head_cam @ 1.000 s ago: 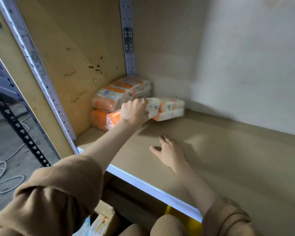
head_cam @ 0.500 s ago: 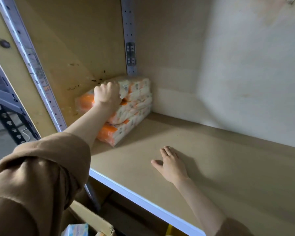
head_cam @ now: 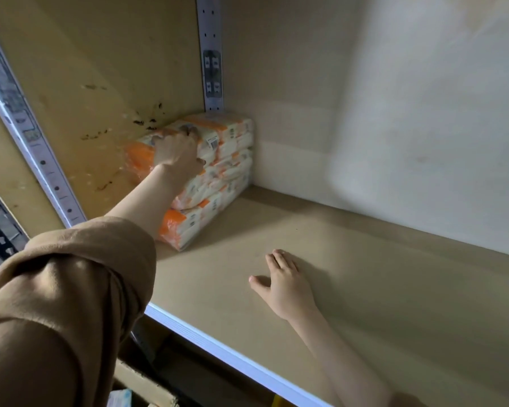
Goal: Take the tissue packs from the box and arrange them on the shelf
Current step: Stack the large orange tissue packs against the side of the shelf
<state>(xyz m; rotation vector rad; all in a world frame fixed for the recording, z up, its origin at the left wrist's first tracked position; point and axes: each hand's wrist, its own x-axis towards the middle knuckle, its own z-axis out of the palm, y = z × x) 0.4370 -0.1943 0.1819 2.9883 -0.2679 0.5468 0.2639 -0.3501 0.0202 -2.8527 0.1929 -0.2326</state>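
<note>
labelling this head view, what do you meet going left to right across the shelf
front upright → left hand on the tissue packs → right hand flat on the shelf

Tan knit sleeve [head_cam: 71, 289] bunched above the left elbow, ribbed cuff, bare forearms

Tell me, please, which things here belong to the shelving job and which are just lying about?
Part of the job:
- tissue packs, stacked in the corner
- shelf
- box below
- left hand on the top pack

Just there:
- right hand, flat on the board
- metal upright
</note>
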